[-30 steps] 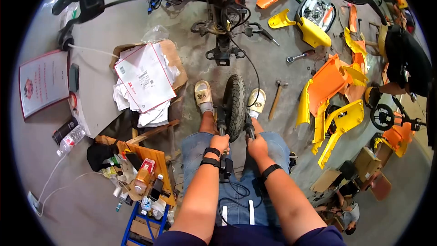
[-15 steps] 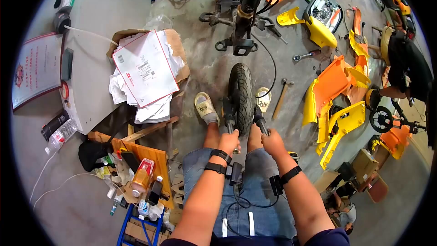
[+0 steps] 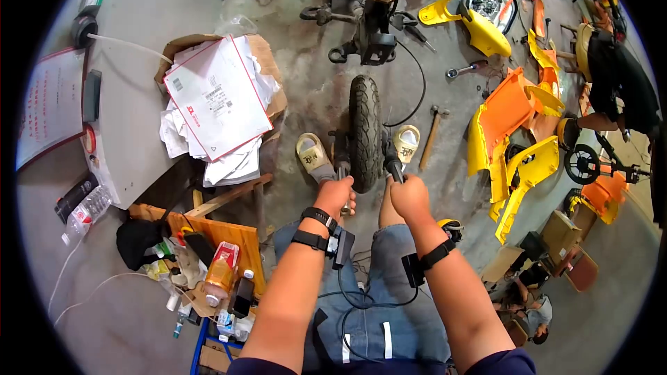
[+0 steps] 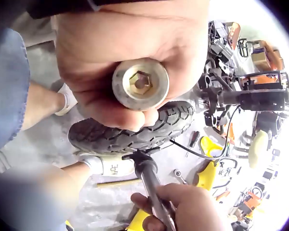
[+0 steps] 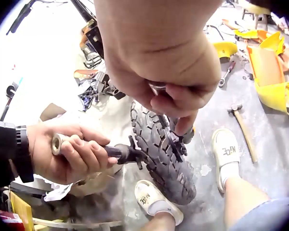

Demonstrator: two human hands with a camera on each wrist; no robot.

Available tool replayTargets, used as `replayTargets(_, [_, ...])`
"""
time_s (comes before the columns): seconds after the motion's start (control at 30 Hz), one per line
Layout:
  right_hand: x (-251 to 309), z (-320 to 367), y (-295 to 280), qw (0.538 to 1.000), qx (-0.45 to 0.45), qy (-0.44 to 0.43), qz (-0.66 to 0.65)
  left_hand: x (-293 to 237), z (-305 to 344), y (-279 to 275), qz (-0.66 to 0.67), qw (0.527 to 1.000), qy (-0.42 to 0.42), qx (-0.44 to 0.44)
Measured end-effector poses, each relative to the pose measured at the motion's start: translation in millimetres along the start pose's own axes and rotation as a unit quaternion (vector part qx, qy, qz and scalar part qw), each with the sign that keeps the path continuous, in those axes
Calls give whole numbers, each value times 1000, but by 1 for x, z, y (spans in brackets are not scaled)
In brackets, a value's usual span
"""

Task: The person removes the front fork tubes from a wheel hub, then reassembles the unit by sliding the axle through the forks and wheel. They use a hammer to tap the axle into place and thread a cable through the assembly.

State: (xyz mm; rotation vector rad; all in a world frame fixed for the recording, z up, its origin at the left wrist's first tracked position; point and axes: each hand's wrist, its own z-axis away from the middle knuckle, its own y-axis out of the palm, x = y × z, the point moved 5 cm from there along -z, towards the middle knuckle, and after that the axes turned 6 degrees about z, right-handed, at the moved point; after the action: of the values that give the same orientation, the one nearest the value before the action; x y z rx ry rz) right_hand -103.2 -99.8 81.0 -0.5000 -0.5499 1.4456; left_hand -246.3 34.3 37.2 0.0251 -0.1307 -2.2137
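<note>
Workshop floor seen from the head camera. A seated person's bare arms stretch forward. The left hand (image 3: 335,194) is wrapped round the left fork leg (image 3: 341,161), and the right hand (image 3: 410,198) round the right fork leg (image 3: 391,163). Between the two legs the small wheel (image 3: 365,132) stands upright on the concrete, flanked by sandalled feet (image 3: 313,156). Compared with a second ago, the arms are straighter and the wheel sits farther from the lap. It is now nearer the stripped scooter frame (image 3: 375,35), so the fork appears to be travelling towards it. A hammer (image 3: 432,135) lies just right of the wheel.

Left wrist view: the fingers curl round the top end of the left fork leg (image 4: 140,83), whose hexagonal socket faces the lens. The wheel (image 4: 135,130) lies beyond.

Right wrist view: the right hand (image 5: 159,62) clasps its fork leg close to the lens. The left hand (image 5: 67,151) shows its firm grip beside the wheel's tread.
</note>
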Motion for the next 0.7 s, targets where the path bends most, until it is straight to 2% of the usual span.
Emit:
replayTargets(0.07, [0,-1,-4,1000,0,1,-3,0,-4,0,-1,1000,0,3])
replayTargets(0.2, [3,2,-11,998,-25,-12,-62,-14,5,5,38,998,55,-14])
replayTargets(0.27, [6,5,-16,989,-39,-37,-138,-21,11,6,29,997,61,-48])
replayTargets(0.33, [10,6,-19,991,-27,-57,-121,-33,14,7,7,997,76,-28])
replayTargets(0.4, [14,13,-28,960,-132,-165,-183,-44,22,10,21,996,71,-57])
replayTargets(0.43, [13,8,-24,968,-104,-140,-180,-48,18,9,9,995,71,-67])
replayTargets(0.47, [13,8,-22,970,-121,-133,-162,-49,16,9,-5,996,69,-56])
replayTargets(0.7, [7,28,10,965,-103,-170,-173,-40,24,-8,-49,992,76,-83])
